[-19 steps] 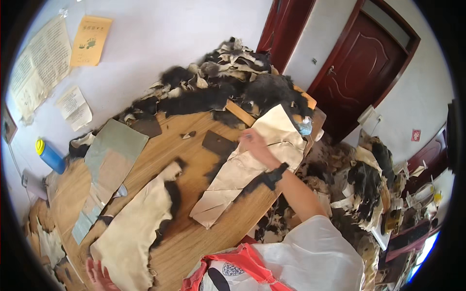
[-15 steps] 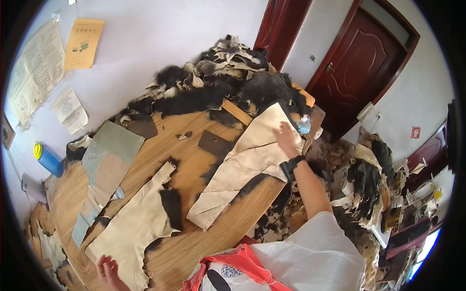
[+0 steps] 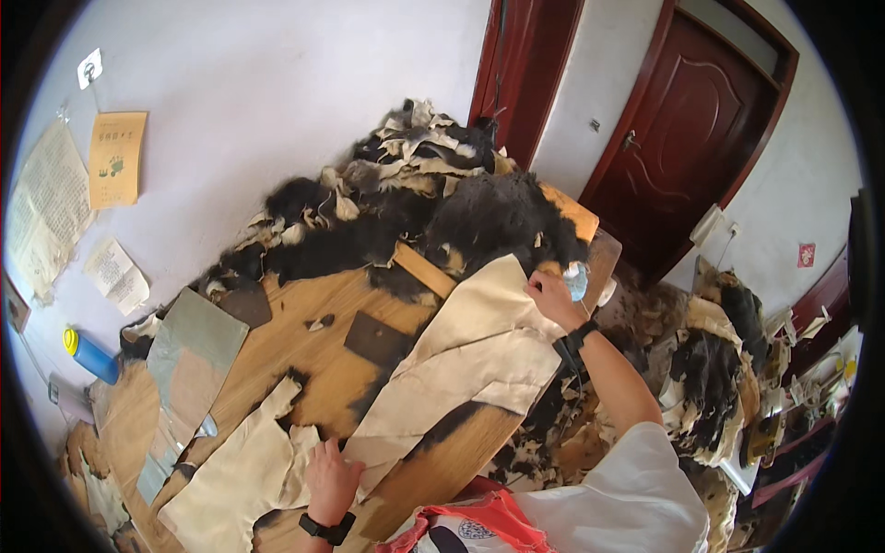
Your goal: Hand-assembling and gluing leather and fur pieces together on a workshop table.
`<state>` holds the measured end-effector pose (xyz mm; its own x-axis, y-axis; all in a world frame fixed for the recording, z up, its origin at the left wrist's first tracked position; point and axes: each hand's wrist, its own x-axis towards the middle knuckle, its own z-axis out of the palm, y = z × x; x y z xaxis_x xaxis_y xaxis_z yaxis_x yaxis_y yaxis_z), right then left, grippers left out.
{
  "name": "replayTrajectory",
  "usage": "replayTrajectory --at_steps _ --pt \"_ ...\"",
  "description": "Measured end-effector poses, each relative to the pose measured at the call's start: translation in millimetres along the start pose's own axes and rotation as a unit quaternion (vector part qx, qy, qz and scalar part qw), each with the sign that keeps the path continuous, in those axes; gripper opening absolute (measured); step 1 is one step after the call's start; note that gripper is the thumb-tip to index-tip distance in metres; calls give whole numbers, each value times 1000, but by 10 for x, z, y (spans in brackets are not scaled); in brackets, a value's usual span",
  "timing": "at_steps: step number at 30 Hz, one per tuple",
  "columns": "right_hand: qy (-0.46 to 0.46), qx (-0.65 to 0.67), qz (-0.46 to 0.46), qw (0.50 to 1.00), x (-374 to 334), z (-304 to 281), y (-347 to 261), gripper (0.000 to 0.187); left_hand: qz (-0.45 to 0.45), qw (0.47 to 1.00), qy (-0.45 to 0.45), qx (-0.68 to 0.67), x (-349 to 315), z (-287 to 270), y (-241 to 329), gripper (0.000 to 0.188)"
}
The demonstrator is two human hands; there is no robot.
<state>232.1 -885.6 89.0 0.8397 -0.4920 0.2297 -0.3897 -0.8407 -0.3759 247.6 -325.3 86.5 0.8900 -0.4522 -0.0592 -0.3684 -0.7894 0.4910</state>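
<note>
A long cream hide [image 3: 461,341], pale skin side up with black fur at its lower edge, lies slantwise across the wooden table. At its far right edge my right hand [image 3: 553,300] is closed, pinching the rim. My left hand [image 3: 334,481], fingers curled together, is closed at the hide's near left end; its fingertips are partly hidden. Beside that hand, to the left, lies a second cream hide [image 3: 230,479] with a ragged edge. Dark bands are on both my wrists.
Dark furs and scraps are heaped [image 3: 415,184] along the wall. A brown plate [image 3: 378,339], a wooden strip [image 3: 424,270] and a grey-green board [image 3: 198,336] lie on the table [image 3: 304,323]. A blue bottle [image 3: 92,357] stands left. More furs [image 3: 696,355] are piled at right.
My left hand has come from the left hide's near end to the gap between the hides. My right hand went from flat to pinching. The long hide looks smoother; the left hide's black flap is hidden.
</note>
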Motion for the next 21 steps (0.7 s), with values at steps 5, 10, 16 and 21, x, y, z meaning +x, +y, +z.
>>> replayTrajectory --at_steps 5,10,16,21 --pt "-85 267 94 955 116 -510 -555 13 56 994 -91 21 142 -132 -128 35" --pt "-23 217 -49 975 1196 -1108 -617 17 -73 943 -123 -300 792 -789 229 26" --pt "280 213 -73 933 2762 -1738 -954 32 63 940 268 -201 2021 -988 672 42" --pt "208 163 -153 952 2330 -1062 -1335 39 -29 944 205 -256 1225 -819 335 55"
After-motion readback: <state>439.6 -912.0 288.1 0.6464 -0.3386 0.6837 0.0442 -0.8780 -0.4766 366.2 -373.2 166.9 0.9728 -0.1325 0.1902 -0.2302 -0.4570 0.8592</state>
